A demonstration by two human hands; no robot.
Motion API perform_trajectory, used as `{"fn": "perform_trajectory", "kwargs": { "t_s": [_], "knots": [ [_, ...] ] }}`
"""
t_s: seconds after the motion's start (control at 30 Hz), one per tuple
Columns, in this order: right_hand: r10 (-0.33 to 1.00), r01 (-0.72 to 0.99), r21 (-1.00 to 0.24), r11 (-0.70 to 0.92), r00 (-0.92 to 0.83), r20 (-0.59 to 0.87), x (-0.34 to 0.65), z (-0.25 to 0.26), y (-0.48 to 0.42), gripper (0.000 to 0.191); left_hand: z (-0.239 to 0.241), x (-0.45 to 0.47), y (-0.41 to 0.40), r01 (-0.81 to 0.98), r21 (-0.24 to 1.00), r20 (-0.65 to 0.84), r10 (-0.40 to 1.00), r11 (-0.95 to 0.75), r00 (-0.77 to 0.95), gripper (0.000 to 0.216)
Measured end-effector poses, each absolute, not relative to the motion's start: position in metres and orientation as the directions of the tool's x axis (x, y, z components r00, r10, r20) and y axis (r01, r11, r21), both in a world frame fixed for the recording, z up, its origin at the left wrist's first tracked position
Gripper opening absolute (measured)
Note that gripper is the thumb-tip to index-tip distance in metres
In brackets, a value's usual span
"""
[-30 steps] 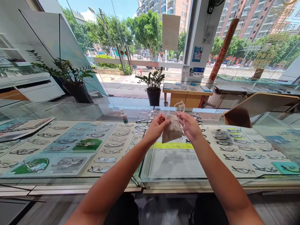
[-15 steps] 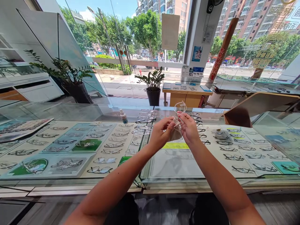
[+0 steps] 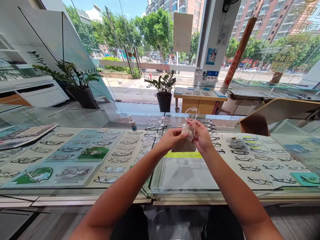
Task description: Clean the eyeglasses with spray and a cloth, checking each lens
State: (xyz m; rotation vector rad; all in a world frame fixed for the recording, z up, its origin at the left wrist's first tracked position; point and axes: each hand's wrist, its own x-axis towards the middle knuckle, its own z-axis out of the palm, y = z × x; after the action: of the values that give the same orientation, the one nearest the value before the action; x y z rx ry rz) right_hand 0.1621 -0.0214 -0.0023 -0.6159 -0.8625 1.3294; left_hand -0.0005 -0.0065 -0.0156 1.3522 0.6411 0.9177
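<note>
Above a glass display counter [image 3: 75,186] I hold a pair of clear-framed glasses [image 3: 191,115] and a beige cleaning cloth [image 3: 184,146]. My right hand [image 3: 203,137] grips the glasses by the frame, one lens sticking up above my fingers. My left hand [image 3: 170,140] pinches the cloth against the other lens, fingers closed. The cloth hangs down between both hands. Under the glass lie rows of spectacle frames [image 3: 107,150].
A small spray bottle [image 3: 132,123] stands on the counter left of my hands. A tilted brown mirror back [image 3: 270,116] sits at the right. Potted plants [image 3: 163,91] stand beyond the counter by the window. A flat catalogue [image 3: 25,133] lies at far left.
The cloth, earlier spread out and hanging open between my hands, is now bunched up against the lens. My hands have drawn closer together.
</note>
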Motion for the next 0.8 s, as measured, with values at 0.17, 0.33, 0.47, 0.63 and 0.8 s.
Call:
{"fn": "perform_trajectory", "kwargs": {
  "t_s": [0.17,0.33,0.47,0.63,0.8],
  "knots": [
    [0.971,-0.583,-0.785,0.209,0.031,0.235,0.163,-0.001,-0.022,0.032,-0.014,0.0,-0.008,-0.288,0.955,0.082,0.874,0.069,0.48,0.045],
    [0.989,-0.602,-0.791,0.113,-0.006,0.146,0.161,0.0,-0.025,0.033,-0.015,-0.002,-0.007,-0.242,0.968,0.095,0.808,0.061,0.582,0.046],
    [0.993,-0.637,-0.768,0.071,-0.031,0.118,0.16,-0.001,-0.024,0.033,-0.014,-0.001,-0.01,-0.213,0.976,0.103,0.792,0.035,0.602,0.045],
    [0.992,-0.677,-0.734,0.048,-0.05,0.112,0.157,-0.004,-0.022,0.035,-0.015,0.006,-0.014,-0.272,0.962,0.178,0.825,-0.03,0.536,0.049],
    [0.991,-0.7,-0.714,-0.018,-0.107,0.08,0.152,-0.007,-0.025,0.033,-0.017,0.01,-0.016,-0.252,0.96,0.23,0.853,-0.121,0.468,0.046]
  ]
}}
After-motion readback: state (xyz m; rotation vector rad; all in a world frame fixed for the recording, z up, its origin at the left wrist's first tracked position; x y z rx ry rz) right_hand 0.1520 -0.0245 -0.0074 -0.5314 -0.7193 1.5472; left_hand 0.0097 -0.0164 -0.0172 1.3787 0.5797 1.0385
